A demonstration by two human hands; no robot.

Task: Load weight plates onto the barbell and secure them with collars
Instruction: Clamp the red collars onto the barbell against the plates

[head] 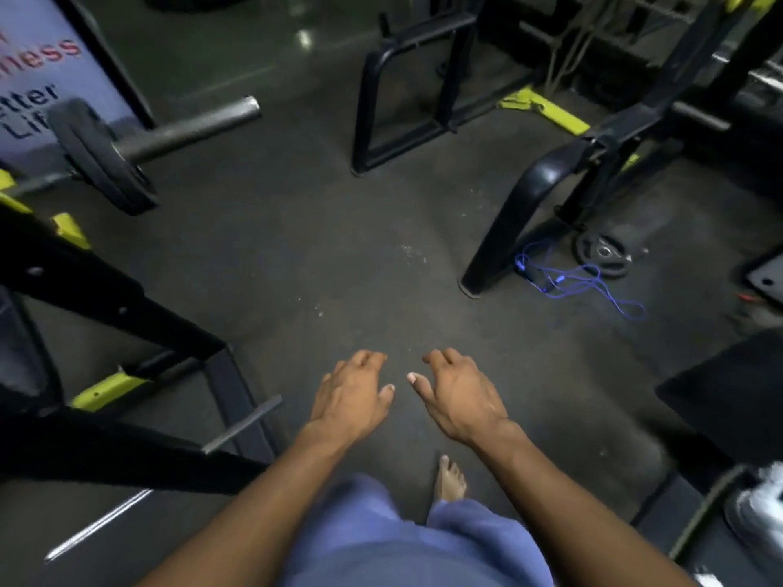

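Observation:
The barbell's grey sleeve [190, 127] juts out at the upper left, with a black weight plate [99, 156] slid onto it near the rack. No collar shows on the sleeve. Another black plate [601, 254] lies flat on the floor at the right, by a machine's foot. My left hand [354, 396] and my right hand [455, 391] hover side by side low in the middle of the view, palms down, fingers loosely curled, holding nothing. Both are far from the barbell and from the floor plate.
A black and yellow rack frame [106, 332] fills the left side. A black stand [406, 99] sits at the top centre and a machine leg [508, 230] at the right. A blue cord [580, 283] lies on the dark rubber floor [317, 247]. My bare foot [451, 480] shows below.

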